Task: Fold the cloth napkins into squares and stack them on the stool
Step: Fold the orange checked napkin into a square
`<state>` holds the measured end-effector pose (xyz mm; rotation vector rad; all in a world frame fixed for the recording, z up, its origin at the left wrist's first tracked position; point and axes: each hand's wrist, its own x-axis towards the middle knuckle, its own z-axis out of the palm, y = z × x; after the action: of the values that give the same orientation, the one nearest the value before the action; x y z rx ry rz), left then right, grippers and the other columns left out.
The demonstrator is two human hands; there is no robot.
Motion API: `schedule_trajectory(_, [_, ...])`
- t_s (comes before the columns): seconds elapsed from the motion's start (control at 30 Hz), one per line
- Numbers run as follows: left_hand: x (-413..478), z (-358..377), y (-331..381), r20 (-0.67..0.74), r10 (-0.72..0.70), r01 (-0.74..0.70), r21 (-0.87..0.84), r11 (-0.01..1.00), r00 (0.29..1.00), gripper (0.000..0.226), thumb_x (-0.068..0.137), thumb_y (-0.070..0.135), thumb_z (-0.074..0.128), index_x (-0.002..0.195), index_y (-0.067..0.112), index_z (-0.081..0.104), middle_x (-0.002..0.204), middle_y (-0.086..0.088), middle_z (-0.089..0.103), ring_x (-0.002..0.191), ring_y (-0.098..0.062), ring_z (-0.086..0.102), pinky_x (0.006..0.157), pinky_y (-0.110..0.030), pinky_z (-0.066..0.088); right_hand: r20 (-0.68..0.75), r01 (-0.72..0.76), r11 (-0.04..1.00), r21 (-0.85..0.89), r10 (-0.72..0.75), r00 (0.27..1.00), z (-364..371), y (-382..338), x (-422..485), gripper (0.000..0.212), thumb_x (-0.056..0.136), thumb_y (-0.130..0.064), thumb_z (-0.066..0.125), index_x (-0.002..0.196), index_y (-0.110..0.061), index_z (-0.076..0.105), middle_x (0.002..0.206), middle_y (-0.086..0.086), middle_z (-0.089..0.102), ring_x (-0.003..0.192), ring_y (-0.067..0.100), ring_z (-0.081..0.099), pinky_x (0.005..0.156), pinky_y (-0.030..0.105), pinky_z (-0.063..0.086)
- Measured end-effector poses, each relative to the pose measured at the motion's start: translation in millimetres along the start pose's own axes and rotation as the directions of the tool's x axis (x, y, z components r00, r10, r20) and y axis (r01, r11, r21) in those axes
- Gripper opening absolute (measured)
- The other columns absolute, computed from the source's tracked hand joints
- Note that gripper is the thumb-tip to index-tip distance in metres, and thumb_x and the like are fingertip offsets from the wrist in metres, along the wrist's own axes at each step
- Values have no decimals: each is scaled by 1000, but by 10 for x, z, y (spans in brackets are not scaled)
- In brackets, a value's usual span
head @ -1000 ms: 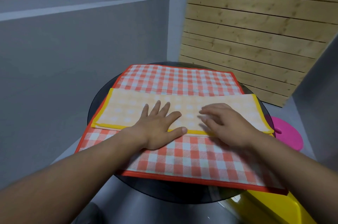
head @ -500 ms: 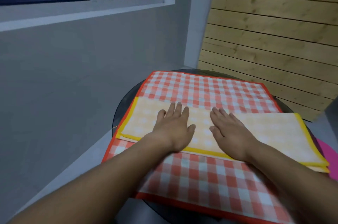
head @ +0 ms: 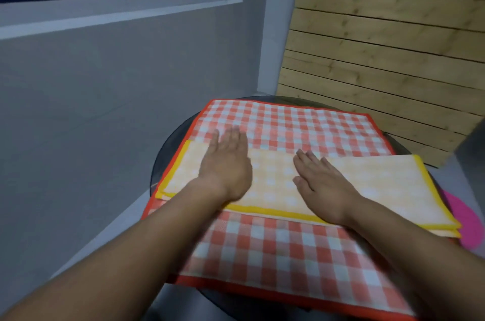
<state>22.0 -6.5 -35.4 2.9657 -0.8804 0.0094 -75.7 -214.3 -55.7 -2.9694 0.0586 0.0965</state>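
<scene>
A yellow checked napkin (head: 380, 187), folded into a long strip with a yellow border, lies across a larger red checked napkin (head: 288, 126) that is spread flat. My left hand (head: 227, 166) rests palm down on the strip's left part, fingers reaching past its far edge. My right hand (head: 321, 187) lies flat on the strip's middle, fingers together and pointing away. Neither hand holds anything. Part of a pink round stool (head: 464, 221) shows at the right, below the table.
Both napkins lie on a round dark glass table (head: 168, 160). A grey wall with a window stands to the left and a wooden slat panel (head: 380, 45) behind at the right. The floor is grey.
My left hand has slid left and forward along the yellow strip. My right hand stays flat near the middle. The camera view has shifted left, so the table sits further right.
</scene>
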Motion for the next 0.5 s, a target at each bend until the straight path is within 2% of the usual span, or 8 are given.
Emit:
schedule_trajectory(0.07, [-2,12,315,-27,219,-220,-155,963,975,59,106,29,19,160,14,2,168,-4,-4,155,-18,-7,126,-40,-3,1,-1,1000,11,1,1000,-1,1,10,60,104,-42,15,158,-19,1,165,-3,-8,151,11,-12,123,32,-7])
schedule_trajectory(0.1, [-1,39,409,-4,262,-257,-196,946,965,58,107,31,19,160,15,3,168,-3,-4,155,-16,-8,126,-37,-4,4,-1,1000,21,0,1000,-7,1,11,60,104,-42,16,158,-19,1,165,-3,-8,151,11,-11,123,32,-7])
schedule_trajectory(0.2, [4,189,468,68,245,-229,-185,956,967,61,107,43,14,160,16,2,168,-1,-7,154,-13,-11,125,-36,-5,19,-8,997,82,6,1000,-43,20,-6,63,105,-44,21,158,-18,1,165,-1,-7,151,12,-10,123,32,-6])
schedule_trajectory(0.3, [10,244,452,78,241,-228,-147,963,967,66,104,52,11,160,18,1,167,0,-9,153,-11,-13,125,-36,-7,34,-41,995,90,38,999,-83,106,-55,68,103,-49,23,158,-16,-1,165,0,-7,151,14,-11,123,34,-5])
schedule_trajectory(0.5, [1,254,438,87,242,-231,-126,965,966,69,103,55,11,160,18,-2,167,1,-12,152,-9,-16,124,-33,-8,29,-245,965,91,244,969,-185,707,-328,71,102,-54,19,158,-16,-1,165,-1,-10,151,14,-12,123,35,-5])
